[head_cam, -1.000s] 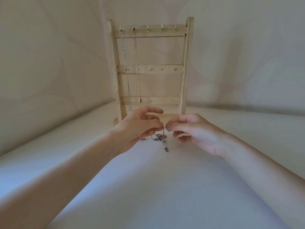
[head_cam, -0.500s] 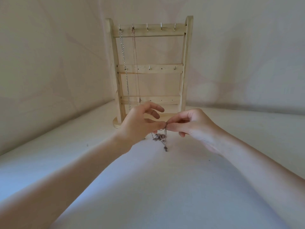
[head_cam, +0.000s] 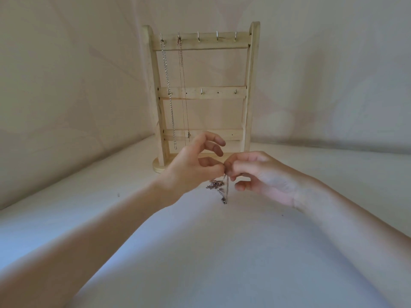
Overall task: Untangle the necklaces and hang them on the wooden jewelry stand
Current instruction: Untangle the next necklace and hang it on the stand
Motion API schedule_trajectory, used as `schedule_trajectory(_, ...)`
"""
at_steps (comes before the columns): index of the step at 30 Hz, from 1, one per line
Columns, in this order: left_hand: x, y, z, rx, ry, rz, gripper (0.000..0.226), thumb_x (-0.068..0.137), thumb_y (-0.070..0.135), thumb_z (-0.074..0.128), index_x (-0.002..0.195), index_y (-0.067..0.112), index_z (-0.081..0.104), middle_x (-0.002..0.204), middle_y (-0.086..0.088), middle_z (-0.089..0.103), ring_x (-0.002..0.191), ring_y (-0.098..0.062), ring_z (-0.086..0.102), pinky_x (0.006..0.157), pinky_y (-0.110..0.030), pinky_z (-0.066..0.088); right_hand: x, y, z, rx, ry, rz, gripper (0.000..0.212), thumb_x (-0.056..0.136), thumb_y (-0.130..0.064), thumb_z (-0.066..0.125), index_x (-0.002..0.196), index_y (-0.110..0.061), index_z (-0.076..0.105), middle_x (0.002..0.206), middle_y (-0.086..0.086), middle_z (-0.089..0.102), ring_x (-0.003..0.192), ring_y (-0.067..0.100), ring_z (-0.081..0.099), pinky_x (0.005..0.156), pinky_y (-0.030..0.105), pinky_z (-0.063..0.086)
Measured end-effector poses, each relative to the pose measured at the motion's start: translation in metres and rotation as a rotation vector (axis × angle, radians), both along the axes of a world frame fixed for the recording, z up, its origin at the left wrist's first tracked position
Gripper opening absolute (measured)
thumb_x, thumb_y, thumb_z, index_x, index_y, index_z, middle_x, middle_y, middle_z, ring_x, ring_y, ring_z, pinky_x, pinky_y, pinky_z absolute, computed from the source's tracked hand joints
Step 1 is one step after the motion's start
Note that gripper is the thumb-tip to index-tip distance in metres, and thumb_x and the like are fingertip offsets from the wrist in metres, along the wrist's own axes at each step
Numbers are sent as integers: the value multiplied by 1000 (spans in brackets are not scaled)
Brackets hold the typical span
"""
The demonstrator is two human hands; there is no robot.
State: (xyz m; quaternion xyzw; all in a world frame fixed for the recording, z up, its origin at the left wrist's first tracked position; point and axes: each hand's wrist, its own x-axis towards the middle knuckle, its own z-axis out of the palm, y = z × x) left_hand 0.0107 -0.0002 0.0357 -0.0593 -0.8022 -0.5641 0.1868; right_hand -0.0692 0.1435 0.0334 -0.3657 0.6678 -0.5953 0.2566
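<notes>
1. Pale fabric is covering the surface (head_cam: 200,252) and rising behind it as a backdrop (head_cam: 66,74), creased and softly lit.
2. Standing upright at the back of the surface is the wooden jewelry stand (head_cam: 248,85), showing three crossbars with small metal hooks.
3. Two necklaces are already hanging from the top bar: a chunky silver chain (head_cam: 169,94) on the leftmost hook and a finer chain (head_cam: 183,90) on the next hook (a small pendant is dangling at its lower end).
4. In front of the stand's base, the left hand (head_cam: 191,167) and right hand (head_cam: 264,174) are meeting fingertip to fingertip, each pinching the same tangled necklaces (head_cam: 219,188) between thumb and forefinger.
5. The left hand's other fingers are fanning upward; the right hand's are curling loosely below.
6. The knot is hanging just under the pinch, apparently lifted off the fabric, though the blur is making that hard to confirm.
</notes>
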Motion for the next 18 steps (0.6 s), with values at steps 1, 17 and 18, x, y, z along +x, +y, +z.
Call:
schedule_trajectory(1,-1,-2,-1,67,-33,12,36,82,-10,54,98,21,52,92,3,51,63,-10,55,63,-22,42,-1,0,0,-32,-34,-4,22,83,2,51,66,-12,55,63,-7,55,64,8,47,58,22,38)
schedule_trajectory(17,1,-2,5,-224,21,140,9,79,10,71,74,18,68,66,10,66,56,6,56,50,-5,37,-5,2,-2,-88,20,-62,19,83,-4,60,70,-18,60,72,-6,54,69,10,46,61,24,37)
schedule_trajectory(18,2,-2,6,-207,-20,141,8,80,12,71,74,18,68,65,10,65,54,7,54,47,-6,36,-4,3,-2,-85,54,-67,18,83,-4,60,71,-17,60,72,-6,54,69,9,45,61,24,37)
